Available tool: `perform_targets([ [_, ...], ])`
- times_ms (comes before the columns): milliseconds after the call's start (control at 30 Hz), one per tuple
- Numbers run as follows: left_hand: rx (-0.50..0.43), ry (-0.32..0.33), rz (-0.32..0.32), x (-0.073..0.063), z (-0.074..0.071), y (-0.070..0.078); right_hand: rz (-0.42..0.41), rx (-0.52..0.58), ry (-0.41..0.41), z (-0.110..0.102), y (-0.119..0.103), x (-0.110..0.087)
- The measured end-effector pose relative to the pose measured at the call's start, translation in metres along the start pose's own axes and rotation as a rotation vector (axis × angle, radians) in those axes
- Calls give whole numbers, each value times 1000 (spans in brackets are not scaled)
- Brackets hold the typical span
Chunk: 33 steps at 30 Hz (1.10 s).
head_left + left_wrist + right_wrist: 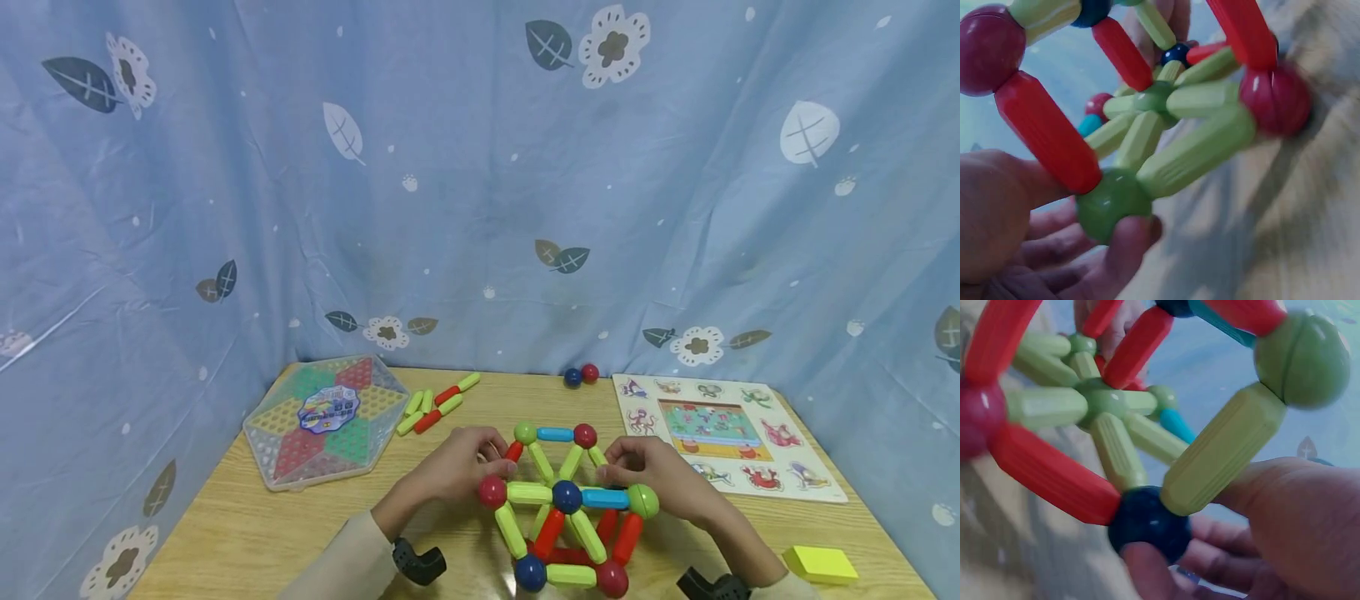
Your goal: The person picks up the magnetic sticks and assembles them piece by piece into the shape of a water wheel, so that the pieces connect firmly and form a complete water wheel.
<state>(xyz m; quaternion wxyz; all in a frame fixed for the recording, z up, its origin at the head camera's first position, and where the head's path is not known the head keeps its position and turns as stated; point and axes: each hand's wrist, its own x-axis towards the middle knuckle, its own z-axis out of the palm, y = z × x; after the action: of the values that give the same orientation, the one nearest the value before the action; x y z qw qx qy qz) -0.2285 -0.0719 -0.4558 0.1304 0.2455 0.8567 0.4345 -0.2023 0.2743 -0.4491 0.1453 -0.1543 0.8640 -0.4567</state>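
Note:
Both hands hold a magnetic ball-and-stick model (528, 493) made of red, yellow-green and blue rods joined by coloured balls. It appears raised and tilted over the table. On the left side, my left hand (468, 467) grips a corner; the left wrist view shows its fingers around a green ball (1115, 203), beside a red rod (1050, 134). Opposite it, my right hand (660, 475) grips another corner, fingers curled about a dark blue ball (1149, 524) where a red rod (1054, 475) and a yellow-green rod (1225, 450) meet. In the head view the model hides some of the fingers.
Loose red and yellow-green rods (427, 421) lie behind the left hand. A blue ball (573, 377) and a red ball (590, 372) sit at the back. A hexagonal game box (262, 450) is at left, a sea-animal puzzle board (813, 492) and yellow block (821, 564) at right.

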Motion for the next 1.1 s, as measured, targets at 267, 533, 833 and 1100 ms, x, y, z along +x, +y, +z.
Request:
perform_targets([
  [267,29,184,106,-1,-15,8,-144,-40,230,-4,-11,13],
  [533,115,291,194,0,-15,7,-264,-7,329,4,-9,19],
  [833,-22,153,60,-3,-10,-5,-228,62,256,18,0,22],
  [1100,-162,219,18,-2,-3,-5,-287,95,296,28,6,28],
])
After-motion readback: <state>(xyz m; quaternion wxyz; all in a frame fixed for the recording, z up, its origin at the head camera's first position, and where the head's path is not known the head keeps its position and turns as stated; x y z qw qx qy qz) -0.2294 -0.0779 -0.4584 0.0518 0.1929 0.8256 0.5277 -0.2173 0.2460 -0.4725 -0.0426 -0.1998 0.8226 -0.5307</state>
